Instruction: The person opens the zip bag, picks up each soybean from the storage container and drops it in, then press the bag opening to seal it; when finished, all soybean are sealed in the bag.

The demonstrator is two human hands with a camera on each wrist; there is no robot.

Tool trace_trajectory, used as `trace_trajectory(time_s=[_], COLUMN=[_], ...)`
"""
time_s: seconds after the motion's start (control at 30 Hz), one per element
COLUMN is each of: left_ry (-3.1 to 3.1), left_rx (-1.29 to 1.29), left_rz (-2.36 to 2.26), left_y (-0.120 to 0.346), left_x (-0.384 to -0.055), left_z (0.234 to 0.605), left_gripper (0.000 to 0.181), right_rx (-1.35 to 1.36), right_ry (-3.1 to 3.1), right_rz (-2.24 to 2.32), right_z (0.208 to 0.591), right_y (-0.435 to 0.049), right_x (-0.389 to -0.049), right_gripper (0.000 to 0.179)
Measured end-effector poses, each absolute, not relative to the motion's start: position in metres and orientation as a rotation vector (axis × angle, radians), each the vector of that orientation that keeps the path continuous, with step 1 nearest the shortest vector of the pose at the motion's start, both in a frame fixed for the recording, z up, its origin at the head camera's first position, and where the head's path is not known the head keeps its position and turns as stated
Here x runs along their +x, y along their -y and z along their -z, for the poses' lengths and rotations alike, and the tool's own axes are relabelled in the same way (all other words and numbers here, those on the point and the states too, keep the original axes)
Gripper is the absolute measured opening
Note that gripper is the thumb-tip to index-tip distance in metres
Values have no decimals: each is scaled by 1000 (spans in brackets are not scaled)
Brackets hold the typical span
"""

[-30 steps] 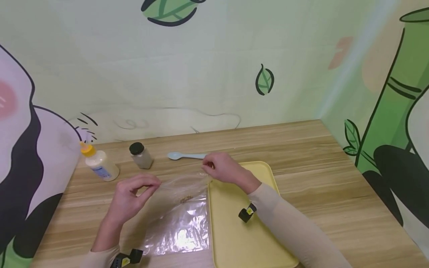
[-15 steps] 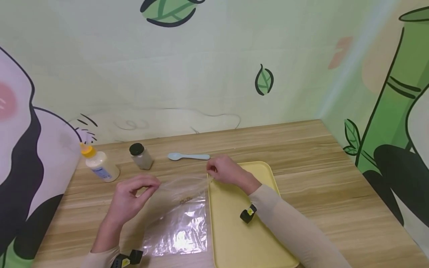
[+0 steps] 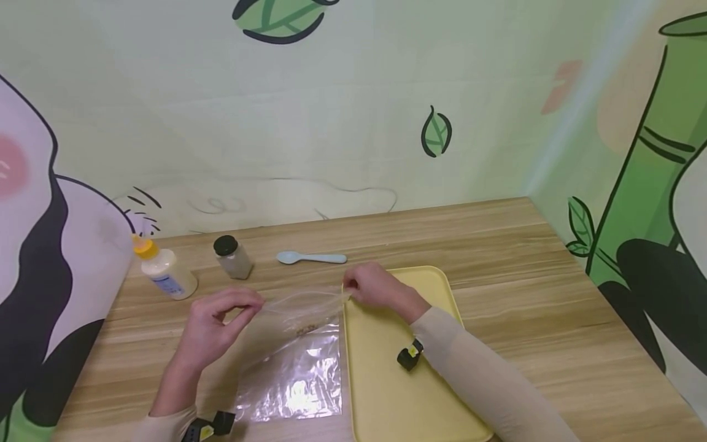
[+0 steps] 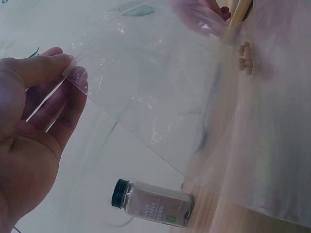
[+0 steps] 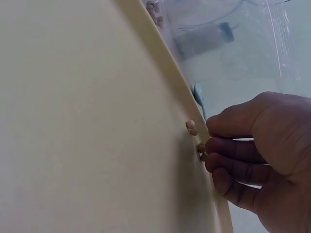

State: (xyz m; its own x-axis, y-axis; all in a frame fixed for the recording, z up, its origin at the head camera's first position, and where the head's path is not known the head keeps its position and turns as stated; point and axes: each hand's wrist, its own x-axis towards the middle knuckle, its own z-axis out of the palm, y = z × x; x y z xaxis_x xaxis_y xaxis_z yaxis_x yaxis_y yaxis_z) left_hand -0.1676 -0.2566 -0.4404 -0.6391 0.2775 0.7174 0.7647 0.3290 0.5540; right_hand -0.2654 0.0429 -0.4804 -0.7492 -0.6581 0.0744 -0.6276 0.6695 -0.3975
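Observation:
My left hand (image 3: 212,325) pinches the top corner of a clear zip bag (image 3: 293,380) between thumb and fingers, raising its mouth. Several small tan kernels (image 4: 245,58), which look like peanuts, are inside the bag. At the far left corner of a yellow tray (image 3: 403,387) is my right hand (image 3: 378,288), its fingers bent, beside the bag's other top corner. In the right wrist view, a few loose kernels (image 5: 190,127) lie along the tray's edge, right by my right fingertips (image 5: 210,145). Both sleeves are beige, with a small camera strapped on each wrist.
Behind the bag lies a light blue spoon (image 3: 311,258). To its left stand a black-capped spice jar (image 3: 234,261), labelled white pepper, and a squeeze bottle (image 3: 168,274) with a yellow cap. A printed wall (image 3: 331,135) rises at the table's back edge.
My right hand has come back from over the spoon's handle and the bag to the tray's corner. My left hand keeps its pinch, almost still. The bag's mouth shows slightly wider.

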Motion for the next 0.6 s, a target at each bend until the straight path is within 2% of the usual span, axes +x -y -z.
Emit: trace_trajectory(time_s=[0.6], left_ry=[2097], left_rx=[-914], left_rz=[1286], left_y=[257], left_x=[-166], left_z=[440], left_gripper=[38], right_rx=[-1109], right_ry=[-2794], right_rz=[536], right_z=[489], right_y=[-40], right_x=[-267], right_gripper=[12])
